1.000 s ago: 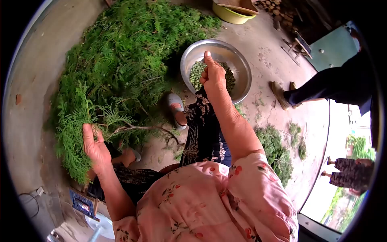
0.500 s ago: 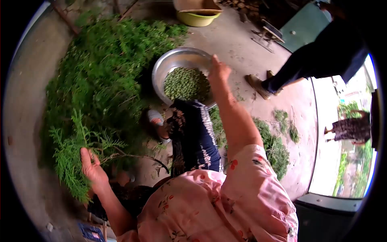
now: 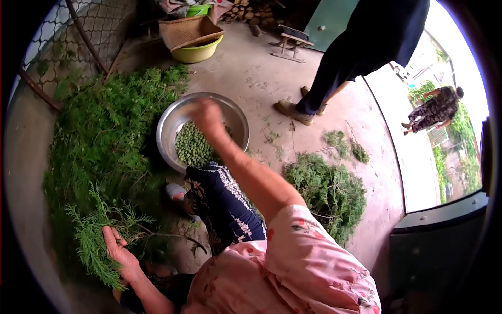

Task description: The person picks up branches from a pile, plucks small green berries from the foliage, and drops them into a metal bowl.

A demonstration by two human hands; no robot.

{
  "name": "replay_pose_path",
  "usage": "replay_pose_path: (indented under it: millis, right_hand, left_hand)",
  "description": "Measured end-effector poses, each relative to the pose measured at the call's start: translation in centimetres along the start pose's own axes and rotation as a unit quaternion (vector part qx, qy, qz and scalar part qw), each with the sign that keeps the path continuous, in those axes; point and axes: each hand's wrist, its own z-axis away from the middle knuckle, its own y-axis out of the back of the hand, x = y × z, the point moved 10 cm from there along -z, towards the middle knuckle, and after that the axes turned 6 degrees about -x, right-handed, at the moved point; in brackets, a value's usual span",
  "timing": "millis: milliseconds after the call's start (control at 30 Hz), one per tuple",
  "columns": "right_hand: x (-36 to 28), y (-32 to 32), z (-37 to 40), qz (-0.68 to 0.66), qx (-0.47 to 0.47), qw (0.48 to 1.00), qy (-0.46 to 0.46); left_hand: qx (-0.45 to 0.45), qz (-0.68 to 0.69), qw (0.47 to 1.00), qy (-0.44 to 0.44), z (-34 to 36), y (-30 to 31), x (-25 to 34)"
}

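My left hand (image 3: 119, 254) grips a leafy green branch (image 3: 94, 240) at the lower left, its woody stem running right toward my knee. My right hand (image 3: 206, 116) is blurred and hovers over a steel bowl (image 3: 170, 123) that holds small green seed pods (image 3: 191, 146). I cannot tell whether the right hand's fingers hold anything. A big heap of green branches (image 3: 99, 131) lies on the concrete floor left of the bowl.
A smaller pile of stripped greens (image 3: 327, 191) lies to the right. Another person stands by it, shoes (image 3: 293, 111) on the floor. A yellow-green basin (image 3: 196, 52) with a woven basket sits at the back, beside wire fencing (image 3: 63, 47). A further person walks outside (image 3: 431, 110).
The view has swung so the bowl and heap sit lower and more to the left. My right hand stays over the bowl, moving fast. My left hand keeps its branch.
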Motion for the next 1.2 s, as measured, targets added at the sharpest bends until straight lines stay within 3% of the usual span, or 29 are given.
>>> replay_pose_path:
  millis: [33,67,100,133,167,233,267,300,333,367,400,433,500,567,633,700,733,767,800,833,867,900,967,1000,1033,1100,1167,1200]
  right_hand:
    - [-4.8,-2.7,2.7,0.053,-0.037,0.985,0.162]
    - [-7.7,-6.2,6.2,0.06,-0.209,0.969,0.117]
    - [-8.9,-10.0,10.3,0.054,-0.292,0.94,0.167]
    - [-10.4,-12.4,14.7,0.097,-0.432,0.886,0.136]
    - [-10.5,-14.5,18.4,0.168,-0.502,0.84,0.122]
    - [-9.9,-16.9,23.1,0.098,-0.507,0.84,0.168]
    - [-9.2,-17.5,23.7,0.072,-0.506,0.847,0.145]
    - [-8.6,-18.6,25.2,0.038,-0.516,0.847,0.125]
    - [-7.2,-19.9,25.9,0.012,-0.491,0.864,0.114]
    - [-6.5,-21.0,26.2,-0.011,-0.468,0.877,0.103]
    - [-7.6,-19.9,25.7,-0.017,-0.406,0.904,0.133]
    - [-8.4,-18.6,25.2,-0.024,-0.339,0.927,0.161]
    - [-10.6,-14.8,24.8,0.081,-0.099,0.967,0.222]
    - [-6.9,-16.7,24.6,0.0,-0.142,0.98,0.143]
    - [-5.9,-16.8,25.0,-0.043,-0.138,0.983,0.115]
    - [-4.9,-18.0,24.2,-0.049,-0.227,0.973,0.017]
    - [-2.8,-19.0,23.9,-0.057,-0.172,0.979,0.089]
    - [-1.9,-20.1,23.8,-0.142,-0.231,0.962,0.015]
    - [-1.4,-21.0,23.8,-0.292,-0.261,0.916,-0.081]
    - [-2.0,-22.0,24.4,-0.429,-0.284,0.839,-0.178]
    - [-11.0,-16.5,23.3,-0.478,-0.224,0.847,0.058]
    - [-2.6,-21.8,25.9,-0.54,-0.219,0.713,-0.389]
    - [-8.2,-19.9,23.7,-0.4,-0.326,0.84,-0.165]
    - [-7.6,-20.3,23.8,-0.396,-0.315,0.841,-0.191]
    - [-7.5,-20.9,23.6,-0.3,-0.372,0.863,-0.166]
    - [-7.6,-21.3,23.7,-0.277,-0.374,0.863,-0.195]
    - [-7.9,-21.7,24.3,-0.286,-0.396,0.844,-0.221]
    - [-8.7,-21.7,24.5,-0.286,-0.408,0.84,-0.217]
  left_hand:
    - [0.015,-0.021,1.0,-0.001,0.0,-0.2,0.1]
    - [0.009,-0.035,0.999,-0.025,-0.2,-0.8,0.3]
    - [-0.004,-0.02,1.0,0.005,-1.2,-0.1,-1.0]
    - [-0.016,-0.032,0.999,-0.012,-1.3,-0.9,-0.2]
    - [-0.03,-0.044,0.998,-0.027,-1.3,-1.9,0.5]
    - [-0.049,-0.032,0.998,-0.031,-2.2,-2.0,0.3]
    - [-0.033,-0.078,0.994,-0.066,-2.5,-1.1,-0.2]
    - [0.009,-0.108,0.994,-0.03,-2.0,-2.4,0.7]
    - [-0.017,-0.143,0.982,-0.119,-0.9,-4.0,2.5]
    - [-0.032,-0.181,0.981,-0.057,-1.2,-4.4,1.5]
    - [-0.04,-0.164,0.981,-0.098,-1.0,-4.9,2.6]
    - [-0.123,-0.129,0.973,-0.148,0.0,-6.5,2.8]
    - [-0.067,0.003,0.994,-0.09,-1.2,-5.7,1.7]
    - [0.015,-0.04,0.999,-0.017,0.4,-5.8,4.4]
    - [-0.096,0.072,0.982,-0.148,0.2,-6.9,6.2]
    - [-0.182,-0.098,0.96,-0.189,-0.2,-8.0,4.2]
    - [-0.179,-0.212,0.957,-0.089,0.7,-9.0,6.1]
    - [-0.171,-0.316,0.933,0.017,2.1,-9.7,7.7]
    - [-0.06,-0.325,0.933,-0.144,2.4,-9.1,8.7]
    - [0.052,-0.325,0.895,-0.3,4.1,-7.7,8.8]
    - [-0.008,-0.317,0.914,-0.253,4.3,-7.5,6.6]
    - [0.018,-0.304,0.9,-0.311,5.8,-6.5,6.7]
    - [-0.036,-0.255,0.913,-0.317,7.6,-4.9,4.2]
    - [-0.052,-0.237,0.937,-0.252,7.8,-3.6,2.1]
    - [-0.067,-0.217,0.957,-0.183,8.4,-2.2,-0.2]
    - [-0.027,-0.214,0.97,-0.11,9.2,1.3,-3.3]
    - [-0.004,-0.062,0.997,0.035,8.6,4.9,-7.9]
    - [0.033,-0.01,0.998,0.048,8.4,6.2,-8.0]
